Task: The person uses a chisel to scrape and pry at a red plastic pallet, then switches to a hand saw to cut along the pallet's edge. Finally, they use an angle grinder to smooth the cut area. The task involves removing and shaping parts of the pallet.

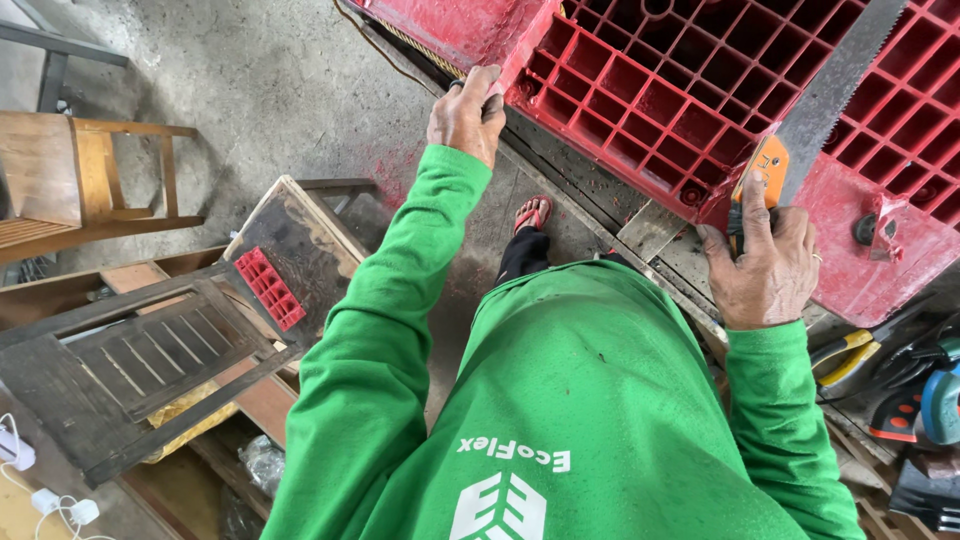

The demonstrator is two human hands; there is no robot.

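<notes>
Concrete floor below; right hand [768, 268] grips saw [815, 105], left hand [467, 112] apparently steadying red pallet [680, 95].

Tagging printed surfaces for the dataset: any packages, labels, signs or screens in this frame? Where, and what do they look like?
No packages, signs or screens in view.
Shirt print: on the green long-sleeved shirt, bottom centre; white lettering above a white leaf-like emblem.
Saw handle marking: small dark mark on the orange handle gripped by the right hand, against the red plastic grid crate.
</notes>
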